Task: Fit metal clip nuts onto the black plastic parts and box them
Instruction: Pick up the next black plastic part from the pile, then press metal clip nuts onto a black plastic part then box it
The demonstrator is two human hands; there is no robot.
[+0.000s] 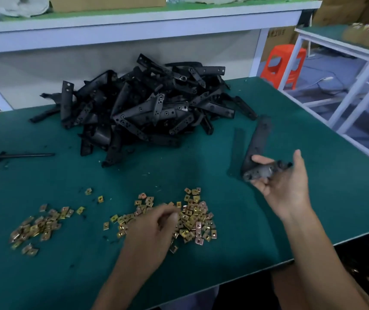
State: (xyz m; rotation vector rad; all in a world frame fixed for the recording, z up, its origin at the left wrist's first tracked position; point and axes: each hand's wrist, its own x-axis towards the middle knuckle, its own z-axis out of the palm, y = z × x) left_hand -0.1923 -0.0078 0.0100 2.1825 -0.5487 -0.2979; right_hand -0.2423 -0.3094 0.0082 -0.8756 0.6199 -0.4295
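1. Here, head view: we see the right hand lifted palm-up just above the green tabletop, its fingers curled round the lower end of a long black plastic part. We judge it is held this way to turn the clip seat toward the other hand.
2. The left hand rests on the nearest heap of clip nuts, fingertips bunched at its edge. Whether a nut is already pinched we cannot tell; motion blur hides it.
3. A second, smaller scatter of nuts lies well to the left, within reach as a reserve, we suppose.
4. The pile of unfitted black parts sits at the back of the tabletop, clear of the working space.
5. No packing box is plainly seen; something dark shows below the right edge, unclear.
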